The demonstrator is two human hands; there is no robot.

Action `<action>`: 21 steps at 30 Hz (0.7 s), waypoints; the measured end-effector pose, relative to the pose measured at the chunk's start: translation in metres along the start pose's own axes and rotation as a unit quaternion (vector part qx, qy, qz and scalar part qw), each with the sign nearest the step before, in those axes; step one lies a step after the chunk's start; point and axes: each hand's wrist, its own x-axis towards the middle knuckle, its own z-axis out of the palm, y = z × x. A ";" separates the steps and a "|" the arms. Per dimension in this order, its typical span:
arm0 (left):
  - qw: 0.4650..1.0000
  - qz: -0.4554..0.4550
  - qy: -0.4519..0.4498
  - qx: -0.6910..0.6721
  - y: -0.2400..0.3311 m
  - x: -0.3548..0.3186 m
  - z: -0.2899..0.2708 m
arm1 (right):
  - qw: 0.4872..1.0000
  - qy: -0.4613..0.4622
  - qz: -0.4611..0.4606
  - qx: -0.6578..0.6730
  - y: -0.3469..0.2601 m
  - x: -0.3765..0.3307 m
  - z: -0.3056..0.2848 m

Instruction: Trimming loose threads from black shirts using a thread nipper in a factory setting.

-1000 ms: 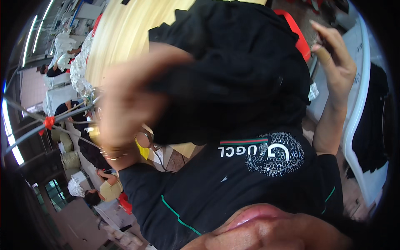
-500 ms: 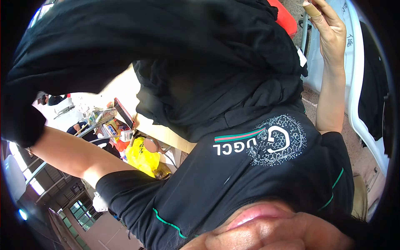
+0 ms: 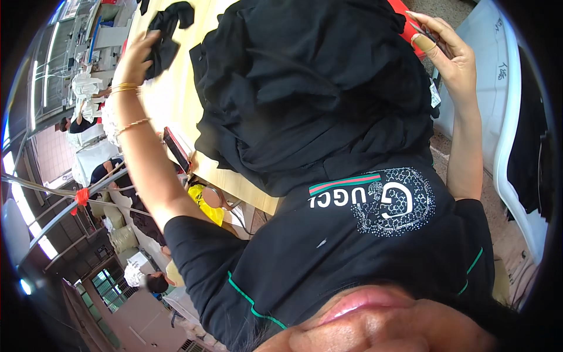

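A large heap of black cloth (image 3: 311,88) lies in front of me, spread against my black shirt. At the upper left, my left hand (image 3: 136,58) is at a small crumpled piece of black cloth (image 3: 167,44); its fingers are blurred, and whether they grip the piece cannot be made out. My right hand (image 3: 448,56), raised on the heap's right side, has its fingers closed round slim dark thread snips (image 3: 428,36), partly hidden by the fingers. A tan wrap covers one of its fingertips. A white label (image 3: 434,94) shows at the heap's right edge.
The heap rests on a pale wooden table (image 3: 234,182). A red object (image 3: 404,26) is behind my right hand, with a large white tub (image 3: 498,117) to its right. A yellow bag (image 3: 205,205) hangs near the table's left edge. Several people work farther off at the left.
The black cloth stretched over my left arm has come down, baring the forearm and hand. My left hand is now at the upper left. The right hand has shifted slightly left.
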 end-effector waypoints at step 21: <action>0.587 -0.043 0.198 -0.784 0.241 -0.137 -0.021 | 0.782 0.042 0.061 0.618 -0.035 0.054 -0.052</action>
